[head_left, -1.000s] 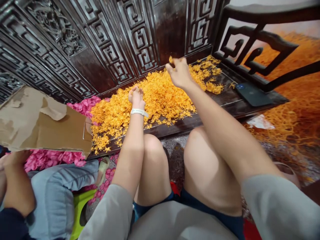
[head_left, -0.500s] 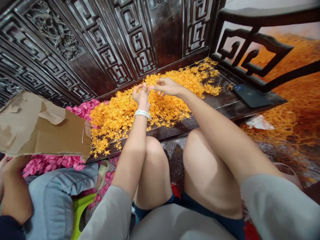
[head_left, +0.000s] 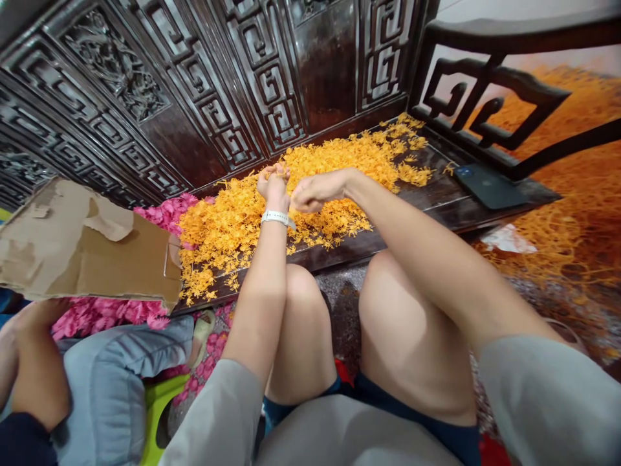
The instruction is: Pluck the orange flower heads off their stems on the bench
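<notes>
Left hand (head_left: pixel 274 186): fingers curled together, whether clamped on anything cannot be told; white wristband (head_left: pixel 275 217) at its wrist; right hand (head_left: pixel 317 192), just beside it: fingers folded inward, any contents hidden; beneath both, orange-yellow flower heads (head_left: pixel 233 210), heaped along a dark wooden bench (head_left: pixel 431 202); at the heap's left end, torn cardboard (head_left: pixel 130 262), with pink flowers (head_left: pixel 162 210) beyond; towards the bench's right end, dark smartphone (head_left: pixel 492 188), lying flat.
</notes>
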### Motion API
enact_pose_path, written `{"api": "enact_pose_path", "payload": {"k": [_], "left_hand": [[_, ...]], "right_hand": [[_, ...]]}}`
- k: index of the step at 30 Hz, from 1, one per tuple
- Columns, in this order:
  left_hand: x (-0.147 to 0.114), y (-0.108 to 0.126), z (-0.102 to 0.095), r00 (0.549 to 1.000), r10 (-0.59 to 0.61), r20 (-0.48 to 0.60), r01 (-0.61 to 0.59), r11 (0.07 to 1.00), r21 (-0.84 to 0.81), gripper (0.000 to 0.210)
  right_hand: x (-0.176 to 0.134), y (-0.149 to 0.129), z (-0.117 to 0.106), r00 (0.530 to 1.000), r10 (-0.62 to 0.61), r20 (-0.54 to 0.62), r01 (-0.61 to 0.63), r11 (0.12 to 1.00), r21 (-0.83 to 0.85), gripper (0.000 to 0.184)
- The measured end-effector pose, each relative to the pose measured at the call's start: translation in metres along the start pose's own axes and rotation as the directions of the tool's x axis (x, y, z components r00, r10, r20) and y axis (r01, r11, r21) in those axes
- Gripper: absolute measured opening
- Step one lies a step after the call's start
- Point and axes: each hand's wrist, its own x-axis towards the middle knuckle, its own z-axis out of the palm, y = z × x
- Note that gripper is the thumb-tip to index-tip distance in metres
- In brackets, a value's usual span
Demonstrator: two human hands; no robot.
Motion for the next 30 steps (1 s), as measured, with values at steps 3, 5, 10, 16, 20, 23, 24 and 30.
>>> {"api": "enact_pose_path", "payload": {"k": [3, 5, 10, 16, 20, 23, 24, 30], "left_hand": [[-0.001, 0.006, -0.007, 0.998, -0.019, -0.064, 0.012, 0.995, -0.098, 0.025], [-0.002, 0.008, -0.015, 0.999, -0.042, -0.013, 0.04, 0.994, -0.099, 0.02], [-0.009, 0.02, -0.024, 0.95, -0.144, 0.277, 0.168, 0.984, -0.064, 0.015], [-0.033, 0.053, -0.011, 0.844, -0.183, 0.504, 0.231, 0.972, -0.034, 0.056], [-0.041, 0.063, -0.005, 0.855, -0.144, 0.499, 0.201, 0.978, -0.062, 0.072], [-0.047, 0.06, 0.0, 0.832, -0.172, 0.527, 0.178, 0.983, 0.041, 0.072], [-0.049, 0.057, 0.002, 0.813, -0.201, 0.546, 0.164, 0.98, 0.116, 0.071], [-0.057, 0.039, 0.005, 0.49, -0.452, 0.745, -0.237, 0.753, 0.613, 0.06]], "right_hand": [[-0.005, -0.01, 0.011, 0.975, -0.129, 0.181, 0.128, 0.992, 0.017, 0.054], [-0.012, -0.014, 0.009, 0.953, -0.302, -0.001, 0.3, 0.948, 0.105, 0.054], [-0.033, 0.01, -0.034, 0.484, -0.197, -0.853, 0.418, 0.908, 0.028, 0.041], [-0.031, 0.056, -0.065, 0.054, 0.003, -0.999, -0.208, 0.978, -0.008, 0.05], [-0.028, 0.048, -0.057, 0.139, -0.034, -0.99, -0.08, 0.996, -0.046, 0.037], [-0.028, 0.031, -0.042, 0.383, 0.062, -0.922, 0.125, 0.985, 0.118, 0.05], [-0.029, 0.025, -0.037, 0.496, 0.081, -0.864, 0.186, 0.963, 0.197, 0.055], [-0.028, 0.011, -0.022, 0.665, 0.031, -0.746, 0.423, 0.808, 0.411, 0.049]]}}
